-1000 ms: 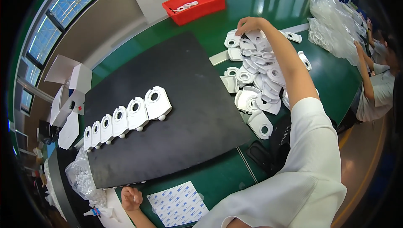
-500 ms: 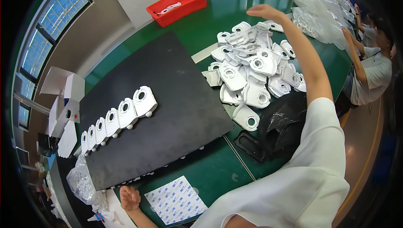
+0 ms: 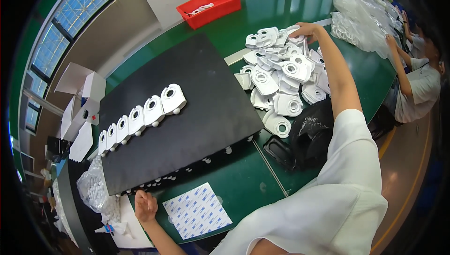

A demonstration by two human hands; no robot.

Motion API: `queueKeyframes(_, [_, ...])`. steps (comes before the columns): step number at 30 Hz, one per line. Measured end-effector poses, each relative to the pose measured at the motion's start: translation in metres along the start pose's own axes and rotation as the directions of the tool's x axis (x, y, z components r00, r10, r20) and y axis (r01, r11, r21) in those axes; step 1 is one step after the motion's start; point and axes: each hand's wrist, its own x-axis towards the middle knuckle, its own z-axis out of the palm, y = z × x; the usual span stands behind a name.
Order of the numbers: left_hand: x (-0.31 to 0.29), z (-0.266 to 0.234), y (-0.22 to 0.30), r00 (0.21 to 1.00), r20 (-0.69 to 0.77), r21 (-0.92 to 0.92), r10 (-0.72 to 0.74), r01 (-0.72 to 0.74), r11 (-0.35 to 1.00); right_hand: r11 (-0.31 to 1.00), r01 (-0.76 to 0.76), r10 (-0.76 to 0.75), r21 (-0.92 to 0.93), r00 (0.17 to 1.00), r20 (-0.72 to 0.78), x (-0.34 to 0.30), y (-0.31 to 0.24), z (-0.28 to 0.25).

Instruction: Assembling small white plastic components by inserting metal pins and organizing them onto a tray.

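My right hand (image 3: 305, 30) reaches to the far side of a heap of white plastic parts (image 3: 282, 104), each a rounded plate with a ring-shaped hole. Its fingers close on a white part at the top of the heap, partly hidden by other parts. My left hand (image 3: 146, 205) is curled near the front edge of a black board (image 3: 206, 114); whatever it may hold is hidden. On the board, several similar white parts (image 3: 153, 109) stand in a slanting row, overlapping, with small white round pieces at their lower ends.
A patterned white sheet (image 3: 197, 210) lies before the board. Black bags (image 3: 311, 135) sit beside the heap. A red bin (image 3: 211, 11) stands at the back; clear plastic bags (image 3: 361, 18) lie far right, near co-workers. A bag of small white pieces (image 3: 96, 187) is at left.
My right hand has come down from above the heap onto its far parts and closed. My left hand stays curled near the board. The whole view has shifted slightly.
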Motion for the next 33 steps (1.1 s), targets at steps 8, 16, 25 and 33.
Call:
queueKeyframes(8, [0.010, 0.012, 0.002, 0.994, 0.104, -0.017, 0.022, -0.020, 1.000, 0.909, 0.230, -0.312, 0.347, 0.929, 0.200, -0.046, -0.013, 0.005])
queueKeyframes(16, [0.011, 0.025, 0.000, 0.994, 0.112, -0.060, -0.018, 0.025, 0.998, 0.813, 0.493, -0.502, -0.311, 0.863, 0.056, -0.150, -0.046, 0.056])
queueKeyframes(25, [0.016, 0.045, -0.006, 0.988, 0.146, -0.109, -0.051, 0.067, 0.992, 0.530, 0.848, -0.754, -0.014, 0.464, -0.466, -0.318, -0.027, 0.137])
queueKeyframes(33, [0.018, 0.043, -0.011, 0.956, 0.174, -0.203, -0.236, 0.269, 0.941, 0.621, 0.783, -0.736, 0.024, 0.593, -0.326, -0.389, 0.026, 0.290])
